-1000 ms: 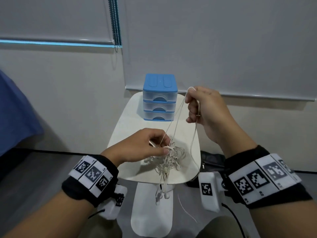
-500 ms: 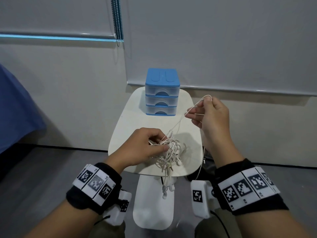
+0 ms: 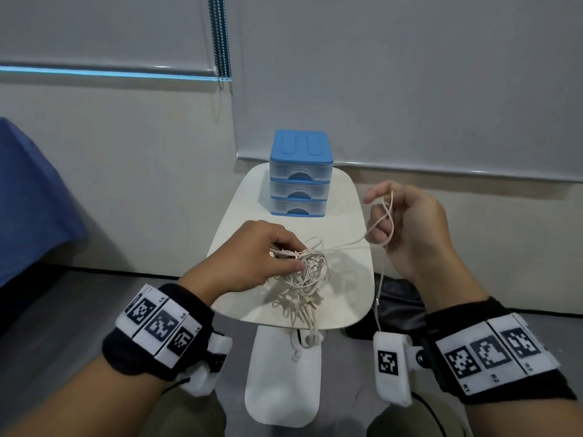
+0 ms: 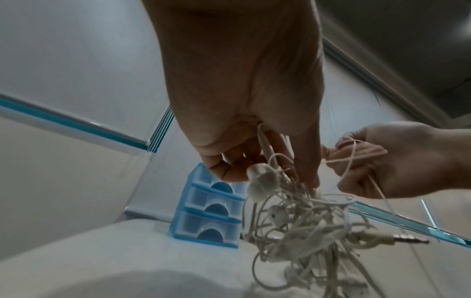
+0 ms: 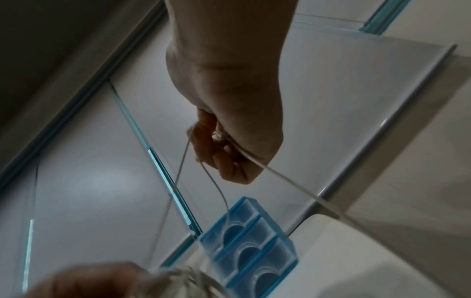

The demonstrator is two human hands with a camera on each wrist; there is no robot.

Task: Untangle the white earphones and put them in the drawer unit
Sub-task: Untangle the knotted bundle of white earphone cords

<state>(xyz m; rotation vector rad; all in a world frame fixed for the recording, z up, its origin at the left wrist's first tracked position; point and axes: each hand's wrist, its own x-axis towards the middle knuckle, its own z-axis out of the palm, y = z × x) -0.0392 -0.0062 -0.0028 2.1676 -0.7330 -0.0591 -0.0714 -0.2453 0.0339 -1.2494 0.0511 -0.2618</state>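
A knotted bundle of white earphones (image 3: 307, 272) (image 4: 300, 225) hangs just above the small white table (image 3: 344, 294). My left hand (image 3: 262, 257) (image 4: 244, 113) pinches the bundle's top, with earbuds and a jack plug dangling below. My right hand (image 3: 407, 225) (image 4: 397, 163) (image 5: 229, 149), out to the right and a little higher, has its fingers curled round a loop of one cord (image 3: 386, 222) (image 5: 216, 185) that runs back to the bundle; another strand hangs down from it past the table's edge. The blue three-drawer unit (image 3: 299, 178) (image 4: 206, 209) (image 5: 252, 244) stands at the table's far end, all drawers closed.
The table stands on a white base (image 3: 280, 386) on a grey floor. A wall with roller blinds (image 3: 410, 74) and a bead chain (image 3: 220, 39) rises behind it. Blue cloth (image 3: 28, 197) lies at the left, a dark bag (image 3: 397, 298) under the table's right side.
My right hand has come down and swung out to the right, drawing a cord sideways from the bundle. The left hand has stayed on the tangle, which sits lower and looser.
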